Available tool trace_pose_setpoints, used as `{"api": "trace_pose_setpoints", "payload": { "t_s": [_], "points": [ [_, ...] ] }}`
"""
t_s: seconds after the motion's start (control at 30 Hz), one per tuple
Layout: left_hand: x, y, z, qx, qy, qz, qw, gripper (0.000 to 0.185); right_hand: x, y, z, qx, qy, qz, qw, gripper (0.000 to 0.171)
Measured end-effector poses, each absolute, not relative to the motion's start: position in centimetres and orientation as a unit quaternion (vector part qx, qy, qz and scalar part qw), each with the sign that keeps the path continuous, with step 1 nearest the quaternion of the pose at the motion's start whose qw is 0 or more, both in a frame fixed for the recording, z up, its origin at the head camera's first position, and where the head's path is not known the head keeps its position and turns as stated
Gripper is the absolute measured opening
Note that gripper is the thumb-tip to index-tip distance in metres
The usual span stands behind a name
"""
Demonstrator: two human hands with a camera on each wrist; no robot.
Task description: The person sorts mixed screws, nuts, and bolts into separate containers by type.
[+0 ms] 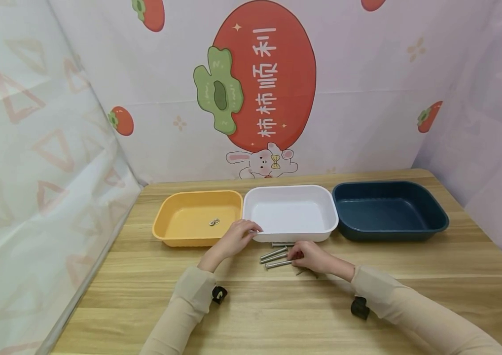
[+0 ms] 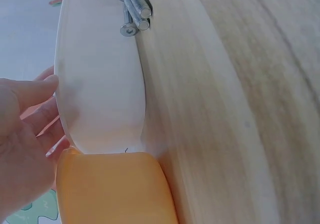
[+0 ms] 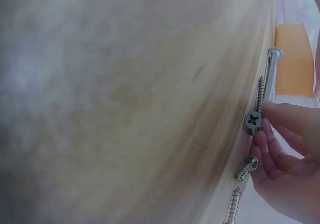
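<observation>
My left hand (image 1: 236, 237) rests at the front left rim of the white tray (image 1: 293, 237). In the left wrist view its thumb (image 2: 37, 89) touches the rim while the other fingers reach behind it. My right hand (image 1: 313, 257) is low over the table, in front of that tray. Its thumb and fingers pinch the end of the nearest long silver bolt (image 1: 279, 265). Several similar bolts (image 1: 273, 254) lie beside it. A cross-head screw (image 3: 253, 120) sits close to the right fingertips, and a shorter screw (image 3: 245, 170) lies below them in the right wrist view.
The yellow tray (image 1: 166, 239), with a few small metal pieces (image 1: 214, 222) inside, stands left of the white one. A dark blue tray (image 1: 393, 234) adjoins on the right. All stand along the back of the wooden table (image 1: 277, 315), before a printed cloth (image 1: 357, 133).
</observation>
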State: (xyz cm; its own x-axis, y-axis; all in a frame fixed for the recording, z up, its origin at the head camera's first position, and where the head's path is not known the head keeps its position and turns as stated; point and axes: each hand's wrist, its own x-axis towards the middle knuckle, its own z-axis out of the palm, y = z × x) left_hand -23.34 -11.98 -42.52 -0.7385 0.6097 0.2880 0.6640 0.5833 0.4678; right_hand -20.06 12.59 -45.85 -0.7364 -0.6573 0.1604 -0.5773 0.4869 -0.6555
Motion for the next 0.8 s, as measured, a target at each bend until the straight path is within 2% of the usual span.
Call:
{"api": "trace_pose_setpoints", "payload": {
  "t_s": [0.33,0.43,0.57,0.7,0.8],
  "points": [
    [-23.2,-11.9,-42.4,-0.348,-0.893,-0.282,0.036,0.011,-20.0,12.6,-45.8,-0.383,0.856,-0.344,0.048,0.006],
    [-23.2,-11.9,-42.5,-0.35,-0.893,-0.282,0.037,0.011,-20.3,12.7,-46.2,-0.411,0.841,-0.35,0.034,0.003],
    [-23.2,-11.9,-42.4,-0.351,-0.892,-0.281,0.038,0.011,-20.9,13.1,-47.3,-0.445,0.823,-0.354,0.005,0.008],
    [-23.2,-11.8,-42.3,-0.348,-0.895,-0.278,0.035,0.011,-20.2,12.9,-46.4,-0.42,0.837,-0.351,0.011,0.003],
    [-23.2,-11.8,-42.2,-0.346,-0.897,-0.274,0.031,0.011,-19.9,12.8,-45.8,-0.399,0.85,-0.343,0.025,0.006]
  ]
}}
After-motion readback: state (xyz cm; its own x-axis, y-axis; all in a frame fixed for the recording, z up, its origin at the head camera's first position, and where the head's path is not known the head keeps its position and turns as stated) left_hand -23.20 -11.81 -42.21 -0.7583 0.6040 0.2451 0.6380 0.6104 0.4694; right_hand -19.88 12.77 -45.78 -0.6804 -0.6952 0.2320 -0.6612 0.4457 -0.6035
